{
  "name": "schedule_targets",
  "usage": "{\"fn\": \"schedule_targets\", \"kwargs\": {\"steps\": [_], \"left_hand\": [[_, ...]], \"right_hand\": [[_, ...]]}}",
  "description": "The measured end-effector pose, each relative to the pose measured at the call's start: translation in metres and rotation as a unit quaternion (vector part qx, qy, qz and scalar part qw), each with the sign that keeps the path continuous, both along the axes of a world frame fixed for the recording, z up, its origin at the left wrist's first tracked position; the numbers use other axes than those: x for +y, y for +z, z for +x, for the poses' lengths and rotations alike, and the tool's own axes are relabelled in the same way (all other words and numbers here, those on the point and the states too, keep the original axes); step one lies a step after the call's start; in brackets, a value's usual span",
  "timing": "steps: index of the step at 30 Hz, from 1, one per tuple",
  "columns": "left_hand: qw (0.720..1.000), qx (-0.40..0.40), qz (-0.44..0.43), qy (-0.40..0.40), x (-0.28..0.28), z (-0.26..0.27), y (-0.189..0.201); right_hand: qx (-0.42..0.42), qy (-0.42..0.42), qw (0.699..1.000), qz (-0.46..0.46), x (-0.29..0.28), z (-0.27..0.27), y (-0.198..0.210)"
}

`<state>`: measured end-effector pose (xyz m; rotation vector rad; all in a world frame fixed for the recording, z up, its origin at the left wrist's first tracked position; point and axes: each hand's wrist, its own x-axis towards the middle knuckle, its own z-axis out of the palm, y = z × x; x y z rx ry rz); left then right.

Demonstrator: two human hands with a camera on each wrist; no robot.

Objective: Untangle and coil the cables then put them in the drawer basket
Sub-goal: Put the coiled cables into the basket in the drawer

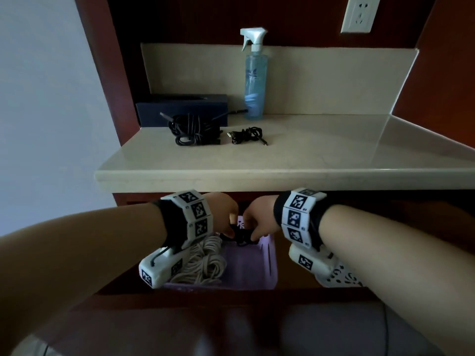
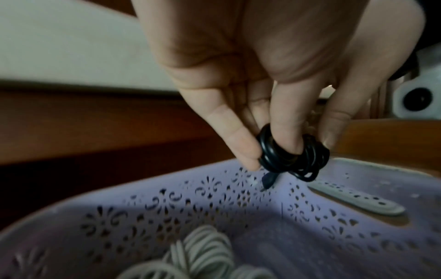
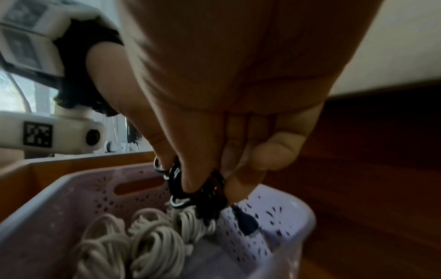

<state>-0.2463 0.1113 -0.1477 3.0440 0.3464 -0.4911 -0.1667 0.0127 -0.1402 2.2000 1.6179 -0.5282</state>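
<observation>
Both hands hold one small coiled black cable point(image 1: 240, 233) just above the lilac drawer basket point(image 1: 267, 263). My left hand point(image 1: 227, 222) pinches the black cable point(image 2: 291, 156) with its fingertips; a finger passes through the coil. From the other side my right hand point(image 1: 253, 224) pinches the same black cable point(image 3: 203, 190), and its plug point(image 3: 247, 222) hangs down. A white coiled cable point(image 1: 203, 263) lies in the basket's left half, also seen as the white cable point(image 3: 143, 243) in the right wrist view. On the countertop lie a large black cable bundle point(image 1: 192, 129) and a small black cable point(image 1: 246, 136).
The beige countertop point(image 1: 295, 160) juts out over the open drawer. A blue spray bottle point(image 1: 254, 80) and a dark box point(image 1: 180, 106) stand at the back. A white perforated basket point(image 1: 341, 278) sits right of the lilac one. A wall socket point(image 1: 359, 14) is top right.
</observation>
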Motion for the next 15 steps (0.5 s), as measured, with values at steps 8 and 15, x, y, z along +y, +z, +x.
{"fn": "schedule_targets", "kwargs": {"steps": [8,15], "left_hand": [[0.995,0.098,-0.003,-0.005,0.017,0.029,-0.050],[0.993,0.112,-0.023,-0.006,0.017,0.033,-0.060]], "right_hand": [[-0.054,0.063,0.996,-0.037,0.014,0.014,-0.047],[-0.058,0.088,0.980,-0.168,0.026,0.013,-0.066]]}}
